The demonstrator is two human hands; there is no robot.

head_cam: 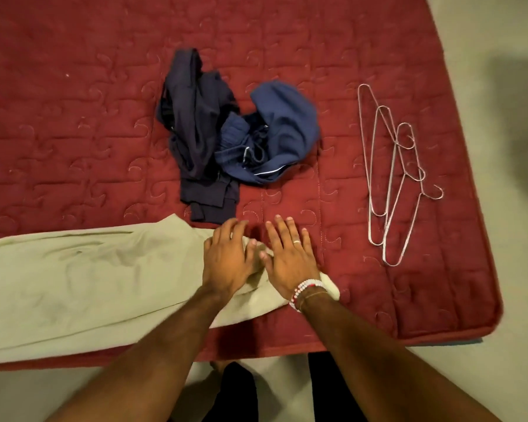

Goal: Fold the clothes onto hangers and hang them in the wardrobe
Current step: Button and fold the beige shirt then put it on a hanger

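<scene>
- A pale green garment [89,275] lies spread flat, lightly creased, along the near edge of the red quilted bed [73,117].
- The left hand [226,257] and right hand [288,257] rest on its right end, fingers spread, gripping nothing.
- A dark navy garment [192,123] and a blue garment [284,126] lie crumpled mid-bed.
- Three wire hangers [390,178] overlap to the right.

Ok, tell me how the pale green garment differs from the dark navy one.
The pale green garment lies spread flat near the front edge; the dark navy garment sits crumpled farther back. The left hand and right hand rest on the pale green garment; neither touches the dark navy garment. Both lie on the red quilt, neither on the hangers.
</scene>
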